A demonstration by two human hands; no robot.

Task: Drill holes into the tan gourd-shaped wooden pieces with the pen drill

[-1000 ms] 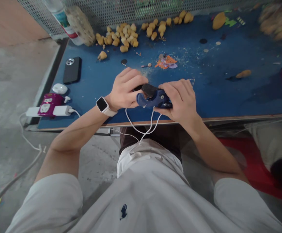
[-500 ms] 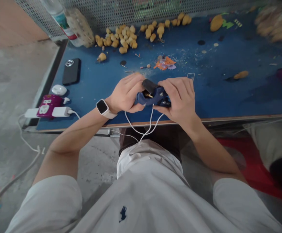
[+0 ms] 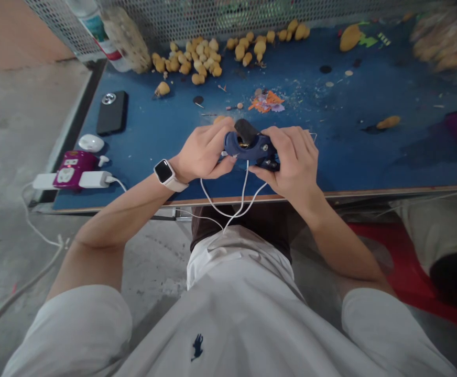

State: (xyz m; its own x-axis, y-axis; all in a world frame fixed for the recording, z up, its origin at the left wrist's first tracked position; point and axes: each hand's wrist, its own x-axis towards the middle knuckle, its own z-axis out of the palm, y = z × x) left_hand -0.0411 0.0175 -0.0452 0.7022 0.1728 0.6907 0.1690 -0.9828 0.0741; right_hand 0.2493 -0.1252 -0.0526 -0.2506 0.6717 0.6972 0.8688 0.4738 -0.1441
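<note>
Both my hands hold a blue cutter tool (image 3: 248, 146) with a black handle just above the near edge of the blue table (image 3: 354, 152). My right hand (image 3: 291, 159) is wrapped round the tool's body from the right. My left hand (image 3: 205, 149), with a white smartwatch (image 3: 164, 172) on its wrist, pinches at the tool's jaw from the left; a small tan piece shows at the fingertips, partly hidden. White cords (image 3: 236, 199) hang below the hands.
Several tan pieces (image 3: 197, 57) lie in heaps at the table's back by a mesh fence. A black phone (image 3: 109, 111), white earbud case (image 3: 90, 142) and magenta power strip (image 3: 69, 172) sit at the left. Orange scraps (image 3: 268, 100) lie mid-table. Another person's blurred hand (image 3: 444, 39) is at the far right.
My left hand's fingers have shifted from gripping the tool's handle to pinching at its jaw. The tool has tilted and moved slightly away from me.
</note>
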